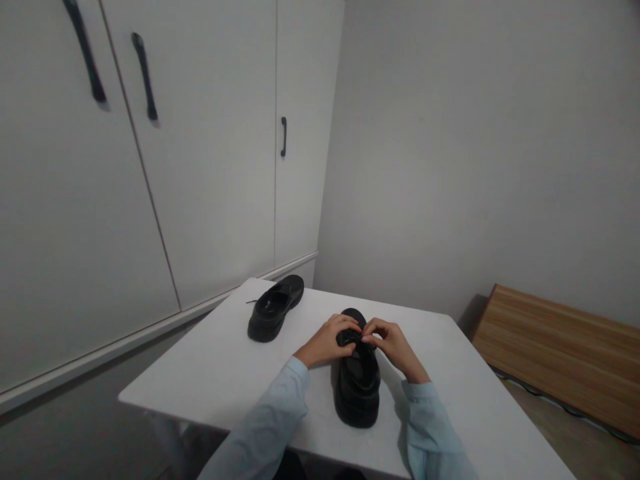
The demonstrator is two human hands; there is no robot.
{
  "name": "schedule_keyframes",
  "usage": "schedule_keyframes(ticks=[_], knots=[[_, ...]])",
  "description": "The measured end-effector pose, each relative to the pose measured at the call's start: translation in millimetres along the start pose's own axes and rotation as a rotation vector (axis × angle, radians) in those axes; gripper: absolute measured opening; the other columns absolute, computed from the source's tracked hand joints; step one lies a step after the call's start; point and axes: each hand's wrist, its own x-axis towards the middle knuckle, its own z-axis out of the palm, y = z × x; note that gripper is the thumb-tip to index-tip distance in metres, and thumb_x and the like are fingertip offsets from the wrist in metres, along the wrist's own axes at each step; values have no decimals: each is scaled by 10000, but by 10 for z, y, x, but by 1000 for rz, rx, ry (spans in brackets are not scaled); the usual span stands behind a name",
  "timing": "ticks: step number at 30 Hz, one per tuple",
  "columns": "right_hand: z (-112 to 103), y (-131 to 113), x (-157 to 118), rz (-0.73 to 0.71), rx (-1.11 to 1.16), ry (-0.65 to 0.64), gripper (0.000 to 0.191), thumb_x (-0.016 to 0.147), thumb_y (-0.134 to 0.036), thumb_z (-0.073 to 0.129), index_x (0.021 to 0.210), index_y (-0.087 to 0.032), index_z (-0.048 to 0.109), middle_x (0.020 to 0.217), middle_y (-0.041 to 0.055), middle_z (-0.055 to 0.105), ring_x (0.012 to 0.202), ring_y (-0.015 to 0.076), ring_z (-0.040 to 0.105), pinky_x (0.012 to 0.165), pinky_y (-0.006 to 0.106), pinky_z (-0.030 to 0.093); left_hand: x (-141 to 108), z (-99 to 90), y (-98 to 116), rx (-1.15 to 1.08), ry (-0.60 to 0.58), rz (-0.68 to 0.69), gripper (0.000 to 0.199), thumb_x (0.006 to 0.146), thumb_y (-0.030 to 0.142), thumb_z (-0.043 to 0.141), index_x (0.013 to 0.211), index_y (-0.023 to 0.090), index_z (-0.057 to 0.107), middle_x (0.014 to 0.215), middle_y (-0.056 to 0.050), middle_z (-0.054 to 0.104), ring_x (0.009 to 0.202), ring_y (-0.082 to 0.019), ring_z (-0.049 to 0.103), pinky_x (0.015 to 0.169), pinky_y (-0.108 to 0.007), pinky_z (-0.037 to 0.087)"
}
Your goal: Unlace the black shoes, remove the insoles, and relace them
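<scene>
A black shoe (pixel 357 393) stands on the white table with its heel toward me and its toe pointing away. My left hand (pixel 333 340) is at the left side of its lacing area, fingers bent over the upper part. From the right, my right hand (pixel 393 341) meets it there, thumb and fingertips pinched together at the laces. Dark lace between the fingertips is too small to make out clearly. A second black shoe (pixel 273 310) sits farther back on the left, a thin lace end sticking out to its left.
The white table (pixel 210 373) reaches back to white cabinets (pixel 215 167) with dark handles. A grey wall (pixel 450 167) rises behind. Right of the table leans a wood-grain board (pixel 560 353), with a cable along its lower edge.
</scene>
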Motion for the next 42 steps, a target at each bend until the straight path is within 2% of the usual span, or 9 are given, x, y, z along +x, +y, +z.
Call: schedule_keyframes(ticks=[4, 10, 15, 18, 22, 27, 31, 39, 42], knots=[[30, 23, -8, 23, 89, 45, 249, 736, -398, 697, 672, -171, 615, 695, 11, 613, 635, 139, 535, 612, 267, 417, -6, -7, -12, -6, -1, 12, 345, 671, 144, 650, 1009, 213, 649, 1137, -62, 608, 1112, -219, 503, 1003, -365, 377], [12, 17, -28, -2, 219, 100, 262, 816, -421, 614, 711, -188, 559, 788, 36, 668, 770, 167, 599, 742, 303, 446, -5, -19, 25, -9, 5, 6, 349, 668, 137, 630, 1009, 213, 642, 1122, -63, 621, 1103, -225, 514, 996, -375, 379], [-36, 67, -47, 27, 436, 161, 279, 857, -450, 554, 739, -203, 501, 807, 44, 694, 753, 169, 636, 746, 330, 484, -10, -25, 39, -11, 3, 15, 334, 678, 134, 616, 1001, 216, 644, 1115, -56, 624, 1097, -219, 513, 998, -370, 371], [-116, 73, -70, 32, 538, 274, 293, 868, -465, 531, 733, -208, 496, 714, 23, 684, 700, 160, 644, 724, 315, 498, -15, -26, 23, -19, -3, 14, 341, 682, 135, 621, 1013, 216, 641, 1134, -59, 618, 1109, -218, 507, 1007, -371, 363], [-223, 40, -107, 14, 624, 433, 274, 825, -448, 602, 729, -215, 495, 608, -29, 619, 611, 142, 630, 645, 277, 503, -23, -18, 4, -23, 0, 24, 338, 684, 137, 641, 1014, 209, 642, 1132, -63, 614, 1110, -210, 510, 1007, -355, 361], [-171, 10, -110, 84, 531, 359, 268, 834, -434, 592, 728, -219, 472, 498, -70, 524, 477, 113, 551, 518, 231, 436, -39, -5, -6, -25, 40, 11, 267, 742, 278, 671, 1003, 230, 649, 1154, -70, 584, 1126, -221, 493, 1007, -368, 358], [-100, 13, -98, 157, 365, 299, 267, 785, -432, 647, 746, -211, 502, 438, -93, 464, 423, 99, 488, 481, 216, 383, -38, -11, -25, -6, 113, -17, 180, 762, 344, 669, 893, 220, 672, 1092, -68, 567, 1094, -219, 492, 989, -366, 365], [-54, -62, -92, 136, 77, 112, 285, 741, -446, 670, 711, -166, 633, 514, -36, 530, 493, 109, 486, 507, 239, 372, -9, -19, -48, 39, 141, -99, 152, 817, 321, 609, 750, 186, 607, 872, -43, 574, 949, -208, 502, 876, -346, 401], [-21, -67, -91, 130, 51, 40, 306, 729, -465, 670, 720, -160, 665, 549, -18, 556, 519, 116, 494, 509, 243, 386, -6, -13, -63, 20, 208, -123, 157, 860, 312, 537, 769, 186, 560, 841, -37, 567, 902, -198, 507, 846, -339, 410]])
